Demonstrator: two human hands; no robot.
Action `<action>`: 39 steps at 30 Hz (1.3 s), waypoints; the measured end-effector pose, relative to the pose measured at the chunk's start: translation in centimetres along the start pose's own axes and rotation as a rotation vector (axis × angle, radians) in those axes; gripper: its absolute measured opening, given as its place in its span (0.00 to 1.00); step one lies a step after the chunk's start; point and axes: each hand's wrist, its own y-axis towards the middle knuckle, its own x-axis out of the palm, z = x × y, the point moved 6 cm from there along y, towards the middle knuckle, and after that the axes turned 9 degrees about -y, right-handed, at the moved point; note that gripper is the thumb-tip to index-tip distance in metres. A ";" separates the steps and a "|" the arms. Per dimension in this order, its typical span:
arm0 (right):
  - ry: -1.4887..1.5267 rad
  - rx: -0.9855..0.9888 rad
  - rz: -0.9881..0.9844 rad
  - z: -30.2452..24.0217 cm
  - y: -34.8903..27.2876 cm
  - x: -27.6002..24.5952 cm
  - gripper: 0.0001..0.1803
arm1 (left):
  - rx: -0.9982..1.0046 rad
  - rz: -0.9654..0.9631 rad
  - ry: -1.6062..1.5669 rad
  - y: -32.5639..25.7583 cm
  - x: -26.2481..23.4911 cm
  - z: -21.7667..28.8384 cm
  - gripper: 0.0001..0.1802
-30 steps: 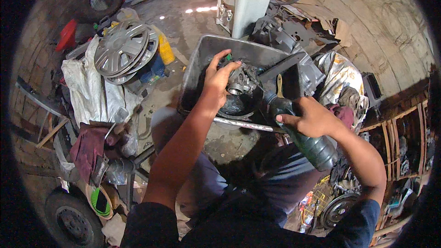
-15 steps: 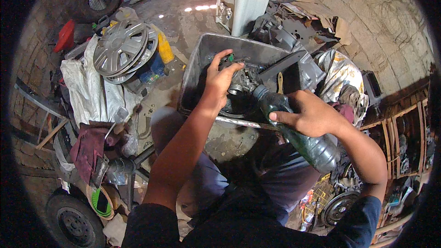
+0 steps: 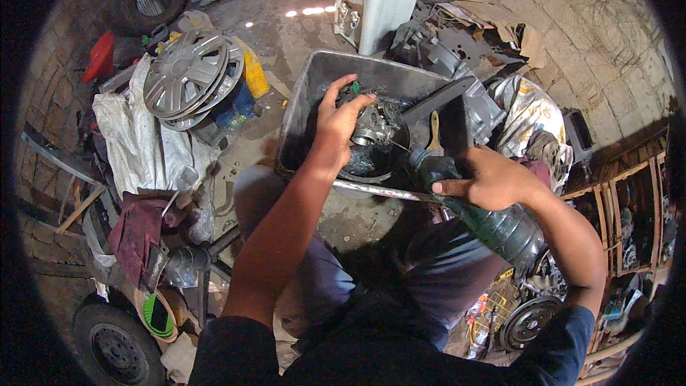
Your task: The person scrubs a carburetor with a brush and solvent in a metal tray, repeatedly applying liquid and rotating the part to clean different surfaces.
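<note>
The left hand (image 3: pixel 337 123) is curled round the metal part (image 3: pixel 373 130), thumb and forefinger spread along its upper end and the other fingers hidden, while the right hand (image 3: pixel 496 181) is closed firmly about a dark green plastic bottle (image 3: pixel 500 232), thumb laid along its side toward the neck. The metal part is over the round pan (image 3: pixel 390 174) inside the grey tub (image 3: pixel 382 191); whether it rests on the pan or is held clear of it, I cannot tell. Holding it there probably lets drips fall into the pan, with the tub as a second catch. The bottle slants, its mouth toward the part, likely so that the flow can be aimed and kept small. A thin pale line shows between mouth and part, though whether it is liquid is unclear. The brush (image 3: pixel 434 124) stands at the tub's right side, perhaps to be within reach yet out of the wet. Compared with half a second ago, the bottle has drawn back to the right, opening a gap between its mouth and the part, while the left hand has barely moved.
</note>
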 end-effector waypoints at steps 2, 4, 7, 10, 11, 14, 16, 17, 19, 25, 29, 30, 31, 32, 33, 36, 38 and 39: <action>-0.031 0.056 -0.011 -0.1 -0.4 -0.5 0.35 | -0.004 0.003 -0.008 -0.1 0.0 0.1 0.29; 0.001 0.028 -0.007 -0.5 -0.8 -0.9 0.34 | -0.011 0.033 0.018 -0.6 0.3 0.7 0.30; -0.010 0.031 -0.007 -0.4 -1.0 -0.8 0.32 | -0.004 0.031 0.026 -0.3 0.1 0.6 0.30; 0.007 -0.009 0.007 -0.2 -0.9 -0.5 0.31 | -0.013 0.026 0.029 -1.0 0.7 0.9 0.30; 0.022 -0.033 0.015 -0.2 -1.0 -0.5 0.31 | -0.016 0.018 0.020 -0.9 0.8 0.8 0.30; 0.031 -0.030 0.005 -1.1 -1.3 -1.1 0.34 | 0.000 -0.009 0.003 -0.6 0.8 0.8 0.29; -0.044 0.038 -0.038 -0.9 -0.9 -1.2 0.34 | 0.035 -0.042 0.002 -0.5 0.9 0.9 0.28; -0.081 0.072 -0.059 -0.7 -0.8 -1.1 0.35 | 0.048 -0.063 -0.006 -0.4 0.9 1.0 0.29; -0.077 0.050 -0.031 -0.6 -0.9 -1.3 0.35 | 0.072 -0.110 -0.025 -0.2 1.0 1.0 0.29; -0.050 0.091 0.025 -0.3 -1.7 -2.1 0.34 | 0.162 -0.180 -0.021 -0.6 1.6 1.8 0.29; -0.025 0.084 0.012 -0.7 -2.1 -2.5 0.33 | 0.225 -0.246 0.071 -0.5 1.6 2.1 0.31; -0.007 0.076 0.020 -0.6 -2.2 -2.5 0.33 | 0.236 -0.261 0.069 -0.7 1.9 2.2 0.31; 0.010 0.068 0.028 -0.5 -2.3 -2.4 0.33 | 0.246 -0.275 0.067 -0.9 2.1 2.4 0.31; 0.028 0.060 0.036 -0.4 -2.3 -2.4 0.33 | 0.243 -0.280 0.066 -1.0 2.3 2.4 0.31; 0.005 0.070 0.054 -0.4 -2.5 -2.6 0.32 | 0.242 -0.284 0.068 -1.2 2.4 2.6 0.31; -0.041 0.076 0.096 -0.9 -3.2 -3.6 0.31 | 0.246 -0.298 0.067 -2.1 3.0 3.2 0.32; -0.044 0.041 0.110 -1.2 -3.4 -4.3 0.30 | 0.255 -0.319 0.046 -2.2 3.0 3.4 0.32; -0.034 0.044 0.100 -1.2 -3.4 -4.3 0.30 | 0.261 -0.337 0.024 -2.1 3.0 3.4 0.33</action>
